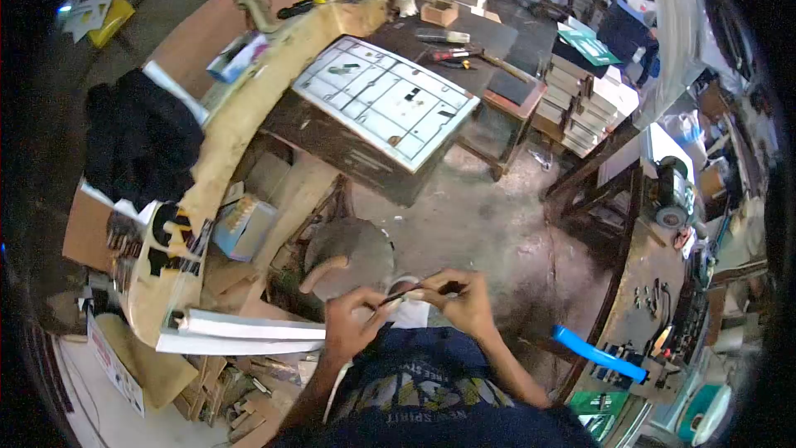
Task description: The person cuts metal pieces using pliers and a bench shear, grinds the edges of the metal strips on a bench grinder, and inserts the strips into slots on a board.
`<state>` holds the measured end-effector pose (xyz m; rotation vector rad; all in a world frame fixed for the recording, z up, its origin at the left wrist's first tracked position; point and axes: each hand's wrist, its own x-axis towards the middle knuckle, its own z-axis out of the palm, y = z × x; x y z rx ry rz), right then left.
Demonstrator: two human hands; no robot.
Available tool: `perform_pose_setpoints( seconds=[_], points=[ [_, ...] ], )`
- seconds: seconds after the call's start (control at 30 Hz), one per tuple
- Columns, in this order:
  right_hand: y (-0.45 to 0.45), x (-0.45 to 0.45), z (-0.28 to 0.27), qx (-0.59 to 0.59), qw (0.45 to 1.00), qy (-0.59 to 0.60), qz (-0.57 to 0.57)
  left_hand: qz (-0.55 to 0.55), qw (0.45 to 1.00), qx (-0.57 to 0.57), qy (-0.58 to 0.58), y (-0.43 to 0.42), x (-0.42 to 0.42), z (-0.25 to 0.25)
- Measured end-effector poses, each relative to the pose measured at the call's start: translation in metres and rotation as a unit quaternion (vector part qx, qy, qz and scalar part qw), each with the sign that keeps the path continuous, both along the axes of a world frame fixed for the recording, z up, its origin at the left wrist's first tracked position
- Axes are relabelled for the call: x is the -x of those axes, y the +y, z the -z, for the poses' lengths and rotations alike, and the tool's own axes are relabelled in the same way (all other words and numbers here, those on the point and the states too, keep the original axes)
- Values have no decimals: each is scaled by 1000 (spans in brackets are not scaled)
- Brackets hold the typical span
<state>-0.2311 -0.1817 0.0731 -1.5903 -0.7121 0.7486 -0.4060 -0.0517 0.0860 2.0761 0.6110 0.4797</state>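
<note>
Close in front of my dark printed shirt (pixel 414 390), my two hands come near each other. My left hand (pixel 356 319) is closed, its thumb and fingers pinching one end of a thin dark strip (pixel 400 293). From the other side my right hand (pixel 463 305) is closed at the strip's other end, fingers curled. The strip is small and partly covered by my fingers, so its exact kind cannot be made out. Just below it a white patch (pixel 410 314) shows between my hands; I cannot tell whether it is paper or cloth.
A round stool (pixel 352 249) with a curved wooden piece (pixel 325 274) stands ahead. Beyond it is a low table with a white gridded board (pixel 385 99). A curved wooden bench (pixel 224 149) runs along the left. A bench grinder (pixel 670 191) and blue tube (pixel 597 354) are at right.
</note>
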Motion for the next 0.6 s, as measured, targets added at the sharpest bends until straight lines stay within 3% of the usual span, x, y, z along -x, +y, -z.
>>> perform_pose_setpoints(
  seconds=[0.07,0.17,0.27,0.3,0.37,0.43,0.5,0.53,0.57,0.6],
  points=[
    [-13,-36,18,23,993,65,92,79,997,-8,7,30,-67,2],
    [-29,-93,54,52,969,75,229,-25,1000,-14,-4,106,-170,55],
    [-23,-155,59,55,950,103,289,-111,989,-89,-25,219,-290,124],
    [-13,-182,65,48,951,111,284,-92,977,-173,-81,253,-329,134],
    [21,-246,82,90,962,91,243,-117,956,-269,-7,318,-391,189],
    [87,-303,104,86,979,31,183,-141,947,-286,30,361,-436,232],
    [158,-343,155,41,990,58,124,-145,936,-320,16,365,-455,235],
    [192,-359,145,30,996,11,79,-106,950,-293,-29,374,-460,243],
    [221,-367,137,20,999,-31,36,-64,938,-339,-44,377,-463,240],
    [249,-375,157,6,997,-76,5,-72,937,-335,74,380,-468,241]
  ],
)
